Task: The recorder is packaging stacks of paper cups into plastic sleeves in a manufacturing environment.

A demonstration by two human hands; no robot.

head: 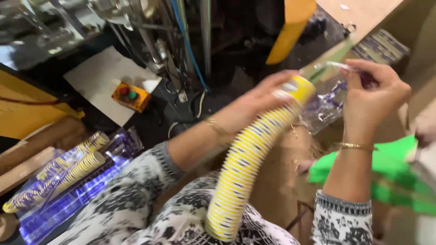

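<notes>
Yellow striped paper cups in a long bendy stack (245, 163) rest on the lap, so the left hand (268, 93) can grip the top. The right hand (372, 90) pinches the clear plastic sleeve (324, 106), holding its mouth just beside the top cup.

Black-and-white floral-patterned sleeves (150, 181) pushed up the forearms, ribbed patterned cuffs, thin gold bangle (356, 146) at the right wrist, slim gold bracelet (217, 127) at the left wrist

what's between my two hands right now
In the head view, the top end of the long stack of yellow paper cups and a clear plastic sleeve lie between the left hand and right hand.
</notes>
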